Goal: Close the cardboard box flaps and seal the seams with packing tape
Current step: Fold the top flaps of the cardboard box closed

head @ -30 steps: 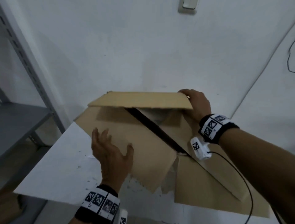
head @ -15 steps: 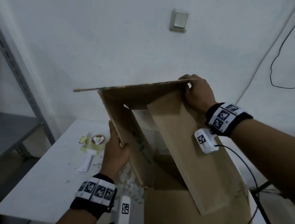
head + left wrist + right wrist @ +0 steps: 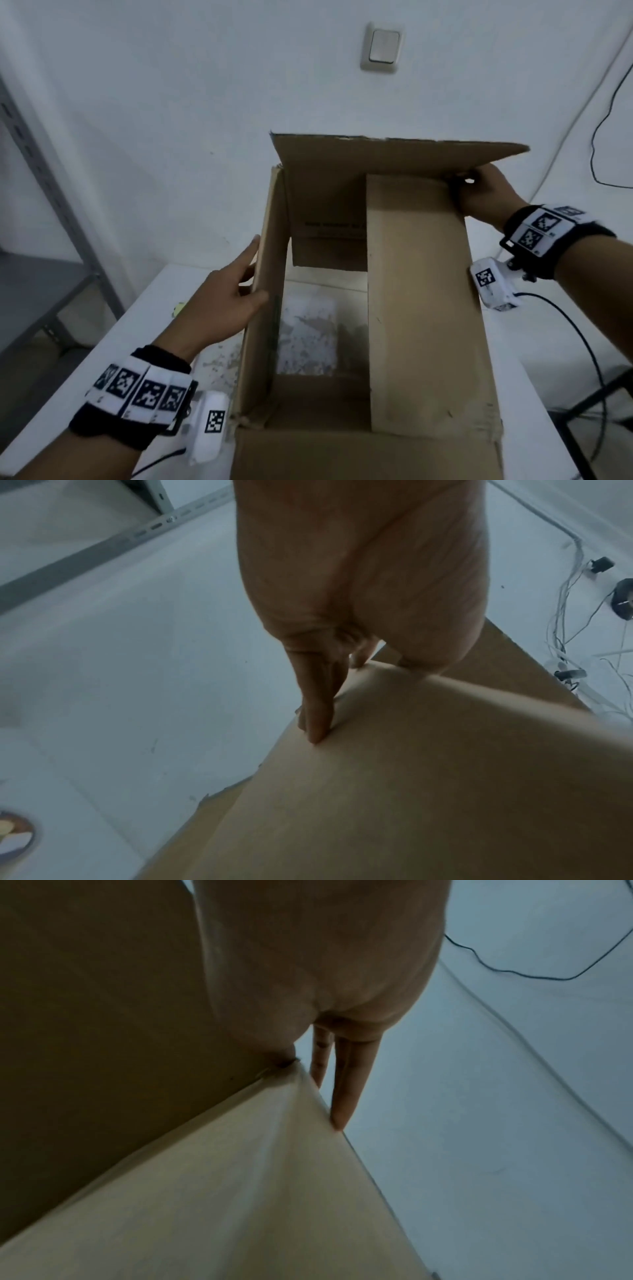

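Note:
A brown cardboard box (image 3: 421, 308) stands open on the white table (image 3: 137, 342). Its right flap is folded inward, and its far flap (image 3: 376, 157) is raised over the opening. The left flap (image 3: 263, 274) stands upright. My left hand (image 3: 222, 301) pinches this flap, thumb inside and straight fingers (image 3: 316, 712) outside. My right hand (image 3: 486, 195) grips the far right corner of the far flap, its fingers (image 3: 346, 1085) lying along the outer face. A tape roll (image 3: 13, 834) lies on the table, mostly hidden behind my left hand in the head view.
A grey metal shelf (image 3: 34, 281) stands left of the table. The white wall, with a light switch (image 3: 381, 48) and a black cable (image 3: 599, 137), is close behind the box. A black wire (image 3: 582, 342) crosses the table at the right.
The box has swung from lying slanted to standing upright with its opening towards me. My left hand went from flat on a panel to pinching the left flap. My right hand kept the far flap's corner.

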